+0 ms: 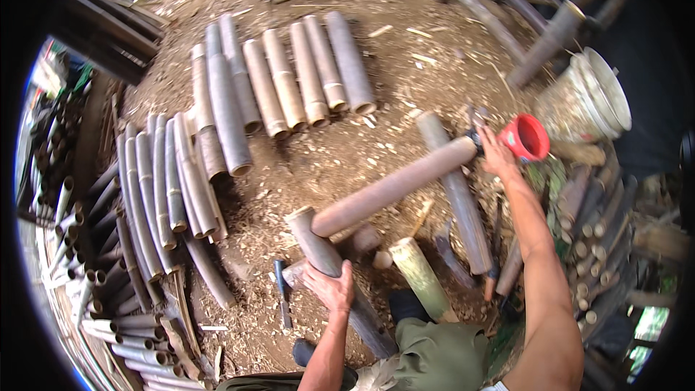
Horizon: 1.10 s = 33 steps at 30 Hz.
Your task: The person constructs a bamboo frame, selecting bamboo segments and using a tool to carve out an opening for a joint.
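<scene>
My left hand (329,289) is wrapped over a grey bamboo tube (318,246) that slants up from my lap, thumb and fingers on either side. A longer brownish bamboo tube (394,188) lies across the ground to the right, its near end against the grey one. Its far part rests over another dark bamboo tube (463,210). With my right arm stretched out, my right hand (497,156) is at that far end, its fingers curled by a small dark thing I cannot make out. Just right of the hand is a red plastic cup (527,137).
A blue-handled tool (281,286) lies left of my knees; a greenish bamboo piece (420,275) stands before me. Cut tubes (275,80) lie in rows at far left, with stacks (130,340) at the left rim. White buckets (586,98) lie tilted at right. Shavings litter the dirt floor.
</scene>
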Motion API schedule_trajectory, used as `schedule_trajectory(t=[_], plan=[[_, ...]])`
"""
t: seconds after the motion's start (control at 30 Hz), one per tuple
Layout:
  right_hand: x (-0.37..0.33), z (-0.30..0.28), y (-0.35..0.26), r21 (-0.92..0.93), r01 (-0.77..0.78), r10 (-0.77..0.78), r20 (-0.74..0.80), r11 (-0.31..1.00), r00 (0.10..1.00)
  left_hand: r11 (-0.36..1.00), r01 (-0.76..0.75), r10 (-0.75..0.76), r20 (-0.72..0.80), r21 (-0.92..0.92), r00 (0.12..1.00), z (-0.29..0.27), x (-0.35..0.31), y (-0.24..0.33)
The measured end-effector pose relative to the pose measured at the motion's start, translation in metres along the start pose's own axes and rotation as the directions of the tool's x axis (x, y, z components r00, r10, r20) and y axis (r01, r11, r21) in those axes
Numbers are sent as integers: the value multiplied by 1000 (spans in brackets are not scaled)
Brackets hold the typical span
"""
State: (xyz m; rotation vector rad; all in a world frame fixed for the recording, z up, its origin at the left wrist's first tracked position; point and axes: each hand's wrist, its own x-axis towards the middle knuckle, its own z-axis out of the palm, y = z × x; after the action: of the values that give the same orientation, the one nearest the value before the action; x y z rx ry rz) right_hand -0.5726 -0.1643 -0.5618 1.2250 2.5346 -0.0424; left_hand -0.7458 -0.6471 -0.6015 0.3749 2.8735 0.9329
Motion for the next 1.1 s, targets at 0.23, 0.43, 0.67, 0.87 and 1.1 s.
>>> schedule_trajectory(t=[0.23,0.43,0.67,0.87,1.1], plan=[[61,14,52,-41,73,-74,-21,996,997,1000,14,-13,41,-27,999,4,-2,18],[-1,-4,-7,83,49,-30,-220,995,975,998,51,-52,19,43,998,-10,-4,3],[-238,-50,-41,332,-46,99,-144,942,985,985,150,-160,126,84,979,-21,2,8],[-420,78,14,257,-269,115,488,928,865,997,39,-63,396,68,916,-79,23,13],[-517,170,7,47,-106,67,511,993,857,916,-242,39,528,321,848,-216,74,-49]])
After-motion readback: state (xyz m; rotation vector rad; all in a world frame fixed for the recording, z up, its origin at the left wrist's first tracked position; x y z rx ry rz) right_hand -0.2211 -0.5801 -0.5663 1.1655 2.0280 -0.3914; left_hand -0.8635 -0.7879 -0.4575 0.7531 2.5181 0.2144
